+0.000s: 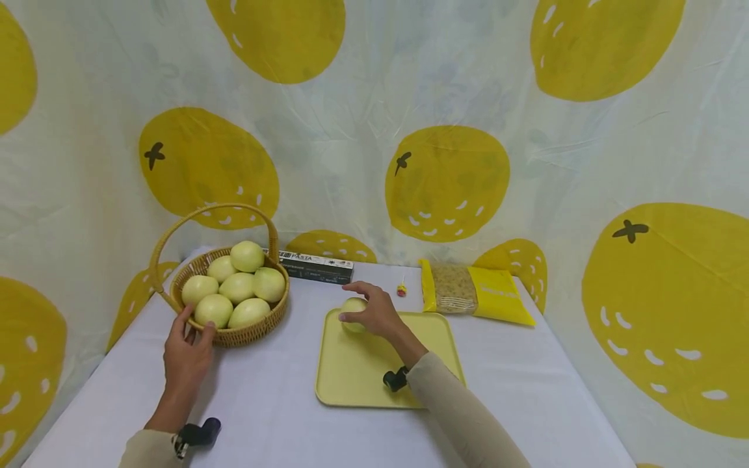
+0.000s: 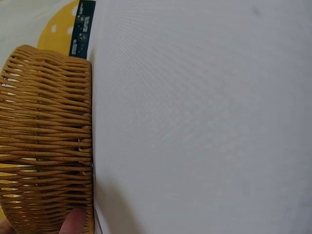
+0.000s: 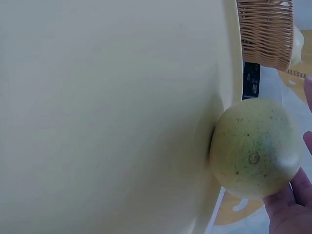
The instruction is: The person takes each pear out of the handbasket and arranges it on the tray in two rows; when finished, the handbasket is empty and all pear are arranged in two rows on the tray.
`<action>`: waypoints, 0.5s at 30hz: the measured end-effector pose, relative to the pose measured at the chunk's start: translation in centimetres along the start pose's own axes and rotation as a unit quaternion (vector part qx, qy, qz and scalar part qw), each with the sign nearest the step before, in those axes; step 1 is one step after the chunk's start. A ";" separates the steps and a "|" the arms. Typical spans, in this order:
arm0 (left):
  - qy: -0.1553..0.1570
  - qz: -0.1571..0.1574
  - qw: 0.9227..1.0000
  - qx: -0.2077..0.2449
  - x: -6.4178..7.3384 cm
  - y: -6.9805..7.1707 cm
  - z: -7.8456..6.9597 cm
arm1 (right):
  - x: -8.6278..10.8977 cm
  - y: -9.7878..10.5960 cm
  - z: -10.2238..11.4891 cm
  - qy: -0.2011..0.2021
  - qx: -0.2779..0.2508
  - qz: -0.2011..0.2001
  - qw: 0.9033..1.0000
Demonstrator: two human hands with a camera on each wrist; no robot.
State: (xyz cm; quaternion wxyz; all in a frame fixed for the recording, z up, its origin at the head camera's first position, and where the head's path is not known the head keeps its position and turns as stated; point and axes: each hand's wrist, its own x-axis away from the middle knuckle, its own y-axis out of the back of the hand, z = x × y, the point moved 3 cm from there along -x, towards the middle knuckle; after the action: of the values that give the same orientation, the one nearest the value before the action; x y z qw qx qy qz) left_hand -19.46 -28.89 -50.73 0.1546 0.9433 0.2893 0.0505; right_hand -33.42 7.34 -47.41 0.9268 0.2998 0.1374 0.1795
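In the head view my left hand [image 1: 188, 351] holds the near rim of a wicker basket [image 1: 251, 333] with a tall arched handle. Several pale yellow-green round fruits, like small melons [image 1: 238, 286], fill it. The left wrist view shows a fingertip [image 2: 74, 222] against the woven wall. One such melon [image 3: 256, 148] rests at the edge of a pale yellow tray [image 1: 374, 390], at its far left corner. Around this melon my right hand [image 1: 377, 313] spreads its fingers. In the right wrist view the thumb side lies close to the melon, while other fingertips stand slightly apart from it.
Behind the basket lies a dark pasta box [image 1: 316, 268]. A small lollipop [image 1: 401, 290] is beyond the tray, with a yellow bag of pasta [image 1: 476, 292] to its right. White cloth [image 1: 257, 403] covers the table; a fruit-patterned curtain [image 1: 333, 143] hangs behind.
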 end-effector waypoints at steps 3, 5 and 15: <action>0.000 0.001 1.000 -0.001 0.0 0.0 0.0 | 0.4 0.7 -0.4 -0.001 0.003 -0.006 1.000; -0.001 0.000 1.000 -0.001 0.0 0.0 -0.1 | 0.8 1.3 -0.8 -0.005 0.006 -0.010 1.000; -0.002 -0.001 1.000 0.000 0.2 0.1 -0.3 | 1.6 1.1 -2.2 -0.025 -0.035 -0.011 0.999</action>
State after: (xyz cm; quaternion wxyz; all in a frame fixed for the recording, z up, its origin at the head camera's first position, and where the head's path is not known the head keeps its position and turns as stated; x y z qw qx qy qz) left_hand -19.35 -28.79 -50.45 0.1550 0.9433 0.2895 0.0485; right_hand -33.07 9.93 -48.68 0.9419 0.2698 0.1109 0.1663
